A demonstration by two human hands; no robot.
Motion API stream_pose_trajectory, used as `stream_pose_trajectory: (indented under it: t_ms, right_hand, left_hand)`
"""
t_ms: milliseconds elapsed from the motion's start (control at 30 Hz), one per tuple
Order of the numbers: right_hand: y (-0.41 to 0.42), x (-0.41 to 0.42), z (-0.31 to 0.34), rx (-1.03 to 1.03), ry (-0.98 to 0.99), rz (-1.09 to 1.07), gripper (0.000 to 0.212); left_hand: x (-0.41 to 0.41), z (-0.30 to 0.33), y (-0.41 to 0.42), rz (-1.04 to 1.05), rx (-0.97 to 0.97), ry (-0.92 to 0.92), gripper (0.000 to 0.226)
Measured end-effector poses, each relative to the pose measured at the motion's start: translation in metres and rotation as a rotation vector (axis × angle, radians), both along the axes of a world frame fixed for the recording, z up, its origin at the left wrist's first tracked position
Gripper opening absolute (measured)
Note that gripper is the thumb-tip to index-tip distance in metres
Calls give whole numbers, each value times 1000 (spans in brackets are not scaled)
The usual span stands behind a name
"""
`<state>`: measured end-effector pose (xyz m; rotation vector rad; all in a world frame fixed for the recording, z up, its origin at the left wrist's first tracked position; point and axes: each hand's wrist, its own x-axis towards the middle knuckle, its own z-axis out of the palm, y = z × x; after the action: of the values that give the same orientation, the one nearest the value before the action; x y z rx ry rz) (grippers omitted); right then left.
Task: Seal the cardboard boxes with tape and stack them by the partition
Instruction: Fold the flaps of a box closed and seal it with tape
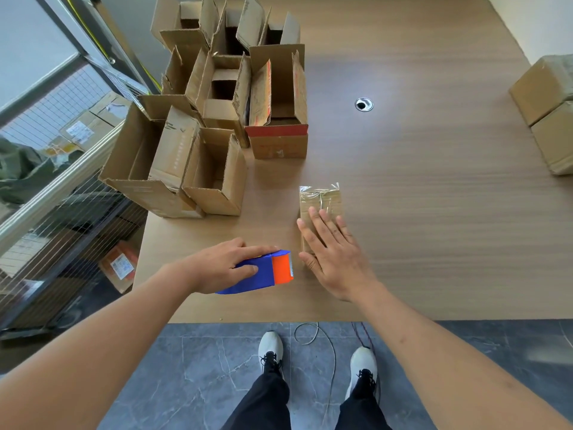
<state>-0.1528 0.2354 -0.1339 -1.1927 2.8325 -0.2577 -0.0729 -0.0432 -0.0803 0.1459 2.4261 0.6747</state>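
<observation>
Near the surface's [434, 212] front edge, our right hand [333, 259] lies flat with fingers spread on the small taped box [319, 201], while our left hand [217, 265] wraps the tape dispenser [263, 271]. It looks light and stiff with slick tape, so we would take it by its two long sides.

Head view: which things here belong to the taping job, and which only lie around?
Job:
- tape dispenser, gripped by left hand
- small taped box, under flat right hand
- open boxes
- sealed stacked boxes

Lying about:
- cable grommet in the table
- cord on floor
</observation>
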Motion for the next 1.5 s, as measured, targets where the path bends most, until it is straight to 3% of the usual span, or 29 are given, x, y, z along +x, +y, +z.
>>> stream_pose_trajectory:
  t_ms: [267, 400, 567, 733, 867, 1033, 1167, 1333, 1500]
  right_hand:
    - [-1, -1, 11, 51, -49, -2, 67]
    - [0, -3, 14, 67, -95, 5, 67]
    - [-9, 3, 15, -64, -103, -98, 67]
    - [-23, 10, 11, -191, 23, -196, 68]
    - [-24, 11, -1, -201, 181, -179, 64]
    - [-29, 11, -10, -216, 224, -205, 59]
    - [-21, 10, -1, -201, 84, -174, 68]
    - [-3, -4, 21, -118, -281, -52, 111]
    - [18, -19, 44, -198, -322, 9, 109]
  left_hand:
    - [-13, -16, 16, 25, 0, -63, 46]
    - [-6, -25, -6, 91, -98, -79, 45]
    - [6, -23, -12, 147, -127, -35, 51]
    - [4, -25, 4, 130, -292, 121, 66]
    - [6, -34, 18, 156, -319, 173, 72]
    - [10, -45, 31, 195, -337, 255, 81]
    - [10, -34, 36, 196, -361, 312, 69]
    - [-7, -7, 51, 124, -255, 451, 56]
    - [-22, 10, 73, 6, -136, 616, 48]
